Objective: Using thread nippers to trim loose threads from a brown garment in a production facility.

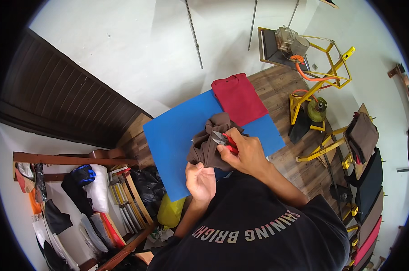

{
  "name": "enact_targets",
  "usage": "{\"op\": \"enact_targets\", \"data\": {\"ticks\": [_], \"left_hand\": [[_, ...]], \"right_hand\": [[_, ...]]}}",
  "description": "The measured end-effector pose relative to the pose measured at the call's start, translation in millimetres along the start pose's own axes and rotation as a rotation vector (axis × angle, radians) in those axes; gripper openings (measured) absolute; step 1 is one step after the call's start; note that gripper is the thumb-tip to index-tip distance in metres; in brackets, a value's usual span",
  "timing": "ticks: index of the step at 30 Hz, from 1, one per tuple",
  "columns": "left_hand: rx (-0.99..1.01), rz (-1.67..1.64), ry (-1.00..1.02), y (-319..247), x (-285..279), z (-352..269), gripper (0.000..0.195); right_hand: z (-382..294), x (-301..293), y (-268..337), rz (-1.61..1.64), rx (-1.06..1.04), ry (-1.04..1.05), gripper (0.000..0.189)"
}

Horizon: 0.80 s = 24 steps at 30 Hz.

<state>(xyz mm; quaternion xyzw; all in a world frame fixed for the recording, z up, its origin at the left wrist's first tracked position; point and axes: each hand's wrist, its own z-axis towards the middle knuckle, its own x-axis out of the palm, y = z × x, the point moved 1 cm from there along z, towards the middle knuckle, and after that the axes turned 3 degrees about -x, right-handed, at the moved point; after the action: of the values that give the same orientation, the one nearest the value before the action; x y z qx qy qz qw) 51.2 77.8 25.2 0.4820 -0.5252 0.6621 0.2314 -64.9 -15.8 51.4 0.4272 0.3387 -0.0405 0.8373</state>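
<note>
A bunched brown garment [204, 144] lies over the blue tabletop [170, 142] in front of me. My left hand [200, 181] pinches the near edge of its cloth between thumb and fingers. In my right hand [246, 152] is a pair of small thread snips [224, 139] with red handles. The metal blades point left and rest over the folds of the cloth; whether they touch a thread is too small to tell. Beyond the garment, a folded red T-shirt [240, 98] lies at the far right corner of the tabletop.
To the left stands a wooden shelf [75, 157] with bagged goods and folded cloth. Black plastic bags [148, 183] and a yellow bag [170, 210] crowd the table's left side. At right are a yellow metal frame [312, 88], a green gas cylinder [316, 110] and boards carrying garments [361, 135].
</note>
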Motion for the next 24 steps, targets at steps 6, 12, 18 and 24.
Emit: {"op": "enact_targets", "data": {"ticks": [6,12,18,24], "left_hand": [[0.192,0.547,-0.045,2.0,12.5,6.0,0.029],[0.218,0.531,-0.053,-0.5,9.7,9.1,0.022],[0.166,0.534,-0.01,-3.3,8.9,4.0,0.026],[0.113,0.567,-0.002,-8.7,2.3,1.0,0.035]], "right_hand": [[-0.6,-1.5,2.7,-0.028,-0.074,0.024,0.025],[-7.2,3.6,9.2,-0.038,-0.053,0.024,0.026],[-8.8,5.8,11.7,-0.059,-0.085,-0.033,0.026],[-6.4,3.6,7.3,-0.08,-0.078,-0.021,0.025]]}}
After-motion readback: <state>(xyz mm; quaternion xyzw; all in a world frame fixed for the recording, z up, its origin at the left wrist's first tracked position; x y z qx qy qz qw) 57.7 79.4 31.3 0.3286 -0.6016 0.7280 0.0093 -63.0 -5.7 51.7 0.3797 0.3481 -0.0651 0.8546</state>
